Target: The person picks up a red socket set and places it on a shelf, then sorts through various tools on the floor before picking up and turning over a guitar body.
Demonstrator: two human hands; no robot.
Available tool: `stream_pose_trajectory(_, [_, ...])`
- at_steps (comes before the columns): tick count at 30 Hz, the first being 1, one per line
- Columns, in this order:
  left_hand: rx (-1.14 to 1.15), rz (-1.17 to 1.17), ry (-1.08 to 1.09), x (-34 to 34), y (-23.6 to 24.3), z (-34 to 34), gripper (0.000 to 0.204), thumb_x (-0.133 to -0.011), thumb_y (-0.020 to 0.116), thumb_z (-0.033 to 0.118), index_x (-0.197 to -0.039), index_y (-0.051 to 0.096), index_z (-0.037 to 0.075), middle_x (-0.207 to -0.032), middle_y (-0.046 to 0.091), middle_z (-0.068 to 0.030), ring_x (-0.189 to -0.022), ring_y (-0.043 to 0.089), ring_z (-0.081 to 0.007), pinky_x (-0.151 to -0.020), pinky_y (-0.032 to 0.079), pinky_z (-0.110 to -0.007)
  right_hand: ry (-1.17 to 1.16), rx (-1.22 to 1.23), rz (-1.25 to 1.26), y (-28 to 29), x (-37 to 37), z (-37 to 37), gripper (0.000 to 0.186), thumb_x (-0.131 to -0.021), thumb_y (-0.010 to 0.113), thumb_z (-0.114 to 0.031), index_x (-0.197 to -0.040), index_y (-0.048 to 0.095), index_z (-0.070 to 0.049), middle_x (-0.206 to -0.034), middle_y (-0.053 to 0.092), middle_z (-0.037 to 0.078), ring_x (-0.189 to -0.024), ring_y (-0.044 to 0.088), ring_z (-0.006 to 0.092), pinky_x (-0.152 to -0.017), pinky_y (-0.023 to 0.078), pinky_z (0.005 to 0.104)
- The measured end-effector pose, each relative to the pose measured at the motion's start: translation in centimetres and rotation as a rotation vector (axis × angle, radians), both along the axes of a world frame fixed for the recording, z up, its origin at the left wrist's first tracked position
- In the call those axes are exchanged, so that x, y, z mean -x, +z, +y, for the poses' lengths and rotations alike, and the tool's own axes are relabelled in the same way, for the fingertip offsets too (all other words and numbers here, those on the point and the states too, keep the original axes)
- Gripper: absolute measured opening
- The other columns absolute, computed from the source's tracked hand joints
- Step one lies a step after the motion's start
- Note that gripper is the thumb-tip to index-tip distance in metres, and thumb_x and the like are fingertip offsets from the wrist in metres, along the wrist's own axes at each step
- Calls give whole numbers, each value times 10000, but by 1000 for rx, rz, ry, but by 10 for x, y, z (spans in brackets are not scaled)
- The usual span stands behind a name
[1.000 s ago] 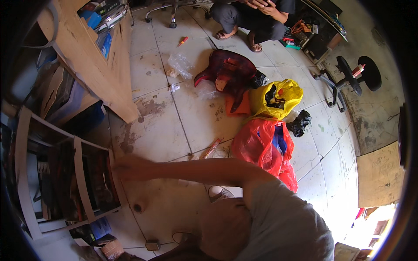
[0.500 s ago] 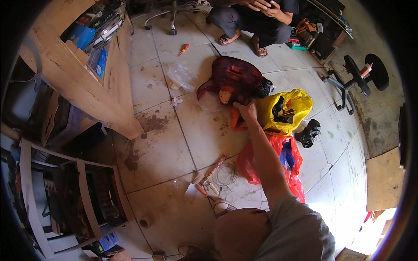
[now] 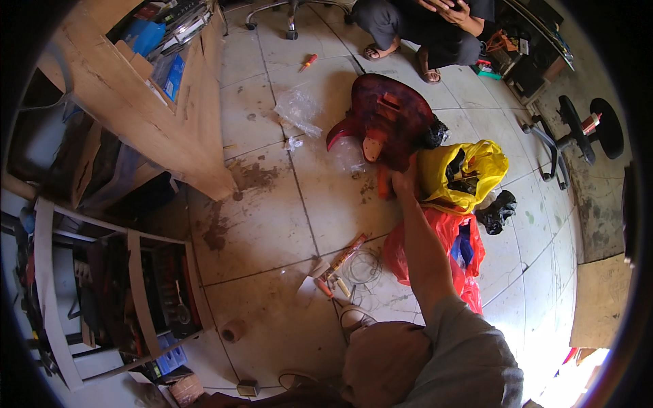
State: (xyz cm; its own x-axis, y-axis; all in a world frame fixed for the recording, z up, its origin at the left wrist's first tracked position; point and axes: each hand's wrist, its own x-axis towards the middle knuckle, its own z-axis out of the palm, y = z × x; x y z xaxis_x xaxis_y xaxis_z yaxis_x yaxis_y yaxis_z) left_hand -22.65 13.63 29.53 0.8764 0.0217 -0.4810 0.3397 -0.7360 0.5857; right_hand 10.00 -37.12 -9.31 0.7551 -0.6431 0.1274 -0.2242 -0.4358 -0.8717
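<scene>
A dark red, glossy electric guitar body (image 3: 409, 109), with cavities cut in its face and a bare wood neck pocket, lies on the tiled floor. My right hand (image 3: 403, 179) reaches to its near edge, next to an orange-red piece (image 3: 384, 183). Its fingers are in shadow and mostly hidden, so a grip cannot be made out. Just right of the hand stands an open yellow plastic bag (image 3: 491, 163) with dark things inside. A red plastic bag (image 3: 401, 253) holding something blue lies beside my forearm. My left hand is out of view.
A person (image 3: 435, 27) squats beyond the guitar body. Clear plastic (image 3: 299, 112) and a screwdriver (image 3: 309, 62) lie at far left. A coil of wire (image 3: 365, 266) and a long tube (image 3: 348, 251) lie near my foot. A wooden bench (image 3: 156, 129) and a rack (image 3: 136, 299) stand left.
The whole scene has shifted right and slightly up in the view. My right hand has come a little back from the guitar body's edge, and its thumb no longer shows.
</scene>
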Motion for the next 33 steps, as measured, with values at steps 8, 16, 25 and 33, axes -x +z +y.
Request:
stream_pose_trajectory(8, [-1, 95, 131, 15, -1, 12, 125, -880, 676, 95, -959, 732, 15, -887, 729, -144, -816, 668, -272, -784, 515, -347, 54, -162, -142, 41, 40, 53, 585, -648, 769, -170, -1144, 559, 57, -969, 668, 162, -817, 673, 285, -744, 542, 391])
stream_pose_trajectory(16, [292, -110, 16, -44, -53, 47, 209, -954, 701, 208, -964, 726, 1, -884, 740, -88, -848, 693, -174, -811, 544, -343, 330, -357, -44, 91, 87, 72, 489, -643, 739, -53, -1098, 564, -5, -908, 650, 90, -707, 631, 183, -643, 545, 330])
stream_pose_trajectory(25, [629, -202, 168, -181, -109, 2, 556, -1054, 491, 482, -1397, 498, 44, -1251, 649, -116, -1107, 644, -214, -936, 507, -366, 560, -99, -72, 157, 147, 78, 484, -618, 789, -117, -1038, 566, -30, -862, 625, 101, -784, 598, 220, -777, 502, 360])
stream_pose_trajectory(33, [1145, -126, 352, -203, -128, 10, 747, -1000, 492, 619, -1491, 404, 62, -1440, 528, -148, -1275, 559, -284, -1039, 446, -420, 777, 85, -11, 201, 180, 88, 515, -626, 859, -121, -1057, 591, -38, -939, 687, 103, -846, 660, 196, -807, 527, 354])
